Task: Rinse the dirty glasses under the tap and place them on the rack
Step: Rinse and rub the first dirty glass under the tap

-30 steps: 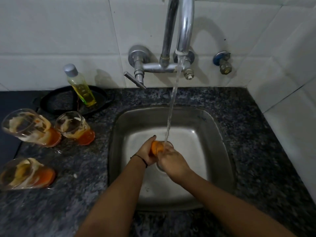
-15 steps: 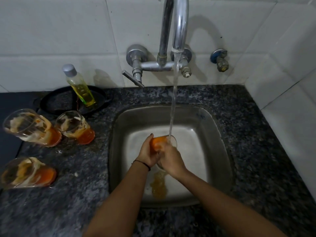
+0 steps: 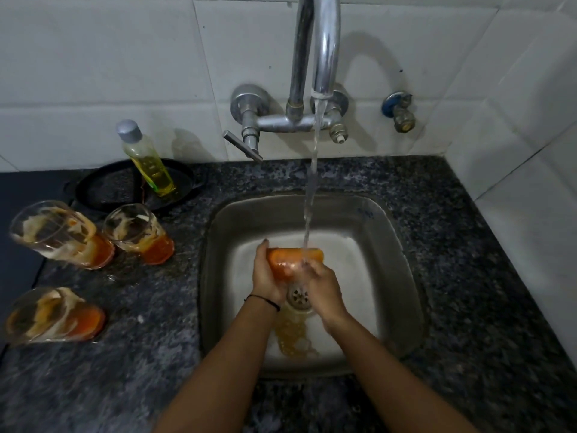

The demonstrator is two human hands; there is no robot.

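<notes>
L hand (image 3: 265,273) gripped orange-based glass (image 3: 293,260) over sink (image 3: 402,276), tilted under tap (image 3: 324,57) stream so residue drained; R hand (image 3: 321,289) fingers curled on it, rubbing. 3 dirty glasses (image 3: 137,234) waited on counter (image 3: 468,245). No rack visible.

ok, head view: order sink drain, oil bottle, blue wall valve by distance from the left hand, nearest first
1. Sink drain: just right of the left hand, in the basin.
2. Oil bottle: back left, on the black tray.
3. Blue wall valve: far back right, on the tiles.
</notes>
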